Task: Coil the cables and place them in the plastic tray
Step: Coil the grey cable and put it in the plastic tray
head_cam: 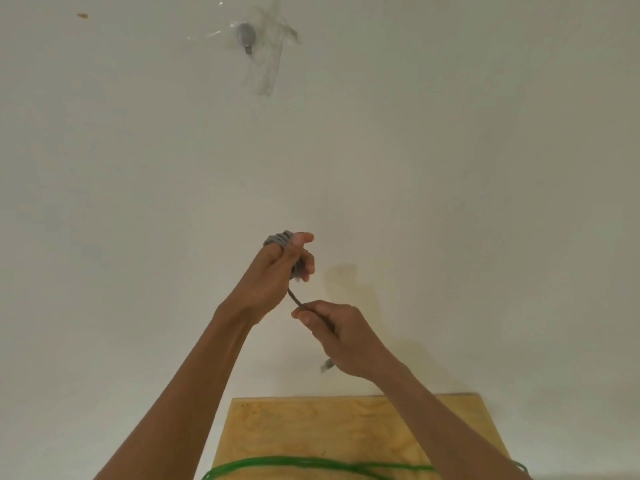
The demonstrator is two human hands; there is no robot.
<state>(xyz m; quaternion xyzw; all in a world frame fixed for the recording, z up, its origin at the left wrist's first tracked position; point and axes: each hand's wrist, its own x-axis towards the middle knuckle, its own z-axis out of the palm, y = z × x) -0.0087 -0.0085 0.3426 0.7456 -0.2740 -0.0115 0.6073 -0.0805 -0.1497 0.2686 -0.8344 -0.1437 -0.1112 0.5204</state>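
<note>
My left hand [273, 271] is raised in front of a white wall and grips a grey cable [281, 240] wound in several loops around its fingers. A short taut stretch of the same cable runs down to my right hand [341, 336], which pinches it between thumb and fingers. The cable's plug end [326, 365] sticks out below my right palm. A green cable [311, 464] lies in loose loops on a plywood board [346, 427] at the bottom of the view. No plastic tray is in view.
A grey hook [246, 36] is taped to the white wall high up with clear tape. A small brown mark [82, 16] sits at the top left. The board's far edge meets the wall.
</note>
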